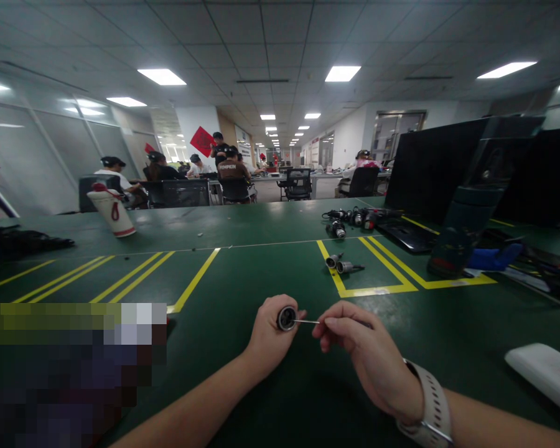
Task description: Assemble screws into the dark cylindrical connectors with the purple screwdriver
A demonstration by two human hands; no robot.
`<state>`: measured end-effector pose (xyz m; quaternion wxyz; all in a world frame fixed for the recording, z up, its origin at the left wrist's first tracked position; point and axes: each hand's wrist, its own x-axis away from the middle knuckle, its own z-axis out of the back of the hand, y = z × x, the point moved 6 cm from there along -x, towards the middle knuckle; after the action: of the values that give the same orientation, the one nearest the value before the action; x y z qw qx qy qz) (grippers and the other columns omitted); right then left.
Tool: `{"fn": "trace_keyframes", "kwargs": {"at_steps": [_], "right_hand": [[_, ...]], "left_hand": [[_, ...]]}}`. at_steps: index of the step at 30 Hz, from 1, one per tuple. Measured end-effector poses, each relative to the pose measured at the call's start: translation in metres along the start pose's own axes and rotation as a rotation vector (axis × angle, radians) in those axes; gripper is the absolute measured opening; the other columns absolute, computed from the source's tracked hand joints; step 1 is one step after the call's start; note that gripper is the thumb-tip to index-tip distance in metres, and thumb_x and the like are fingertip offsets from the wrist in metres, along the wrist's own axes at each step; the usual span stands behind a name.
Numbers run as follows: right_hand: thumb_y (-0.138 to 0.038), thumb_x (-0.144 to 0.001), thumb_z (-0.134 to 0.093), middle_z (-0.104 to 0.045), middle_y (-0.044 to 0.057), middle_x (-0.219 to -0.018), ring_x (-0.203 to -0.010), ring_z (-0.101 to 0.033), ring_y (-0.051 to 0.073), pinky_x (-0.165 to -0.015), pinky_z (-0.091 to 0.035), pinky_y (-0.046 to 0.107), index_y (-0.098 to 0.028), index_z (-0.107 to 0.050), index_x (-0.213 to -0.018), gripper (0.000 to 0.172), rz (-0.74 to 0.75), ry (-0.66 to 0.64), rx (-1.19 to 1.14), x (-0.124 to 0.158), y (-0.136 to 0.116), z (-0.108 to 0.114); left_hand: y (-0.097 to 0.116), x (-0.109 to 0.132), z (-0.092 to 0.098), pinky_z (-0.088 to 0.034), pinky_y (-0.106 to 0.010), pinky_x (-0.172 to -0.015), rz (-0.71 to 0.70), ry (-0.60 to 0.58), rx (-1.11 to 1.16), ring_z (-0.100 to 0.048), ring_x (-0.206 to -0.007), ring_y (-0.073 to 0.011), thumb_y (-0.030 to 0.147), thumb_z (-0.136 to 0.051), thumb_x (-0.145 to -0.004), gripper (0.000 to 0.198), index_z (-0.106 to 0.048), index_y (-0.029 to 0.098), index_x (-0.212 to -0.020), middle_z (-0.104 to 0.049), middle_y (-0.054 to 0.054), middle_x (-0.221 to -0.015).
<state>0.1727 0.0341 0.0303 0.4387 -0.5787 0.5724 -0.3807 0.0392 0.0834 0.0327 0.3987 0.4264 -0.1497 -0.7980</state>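
My left hand point(271, 330) is closed around a round metal cable connector point(287, 318), whose open, dark-centred end faces me. Between the thumb and fingers of my right hand point(354, 339) is a thin screwdriver point(307, 322). Its slim shaft points left, with the tip at the connector's rim; whether the tip goes inside I cannot tell. Most of the handle is hidden by my fingers. Farther off, two more metal connectors, one point(333, 261) beside the other point(349, 267), lie within yellow tape lines on the green table point(261, 267).
Several connectors with cables point(338, 229) lie at the back right, near a dark bottle point(466, 218) and a black monitor point(434, 168). A white object point(546, 373) rests at the right edge. A white cup point(114, 211) stands back left. People sit at far desks; a blurred-out patch covers the lower left.
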Motion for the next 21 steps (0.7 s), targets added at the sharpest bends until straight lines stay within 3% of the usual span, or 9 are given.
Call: {"fn": "trace_keyframes", "kwargs": {"at_steps": [7,16,21], "right_hand": [[-0.017,-0.073,-0.058,-0.063,0.002,-0.063,-0.06,-0.055,0.014,-0.058,-0.042,0.028,-0.017,-0.064,-0.064,0.011,0.089,0.019,0.235,0.004,-0.008,0.0],[-0.018,-0.075,-0.057,-0.066,0.003,-0.07,-0.064,-0.057,0.014,-0.061,-0.044,0.028,-0.016,-0.064,-0.069,0.01,-0.011,0.004,-0.011,0.003,0.003,0.0],[-0.019,-0.077,-0.056,-0.065,0.003,-0.071,-0.064,-0.057,0.015,-0.061,-0.044,0.028,-0.016,-0.063,-0.07,0.01,0.013,0.017,0.069,0.003,0.004,0.0]], "left_hand": [[0.002,-0.001,0.0,-0.036,-0.027,-0.058,-0.001,0.005,-0.034,-0.048,-0.059,-0.0147,0.021,-0.057,-0.074,0.017,-0.048,0.02,-0.059,-0.051,0.003,-0.058],[0.0,0.0,0.0,-0.038,-0.025,-0.055,0.01,0.009,0.004,-0.049,-0.056,-0.0136,0.024,-0.055,-0.076,0.021,-0.045,0.02,-0.058,-0.051,0.003,-0.059],[-0.003,0.0,-0.001,-0.038,-0.026,-0.058,0.014,0.005,-0.016,-0.05,-0.059,-0.0143,0.022,-0.055,-0.076,0.018,-0.046,0.02,-0.06,-0.051,0.003,-0.06]]}}
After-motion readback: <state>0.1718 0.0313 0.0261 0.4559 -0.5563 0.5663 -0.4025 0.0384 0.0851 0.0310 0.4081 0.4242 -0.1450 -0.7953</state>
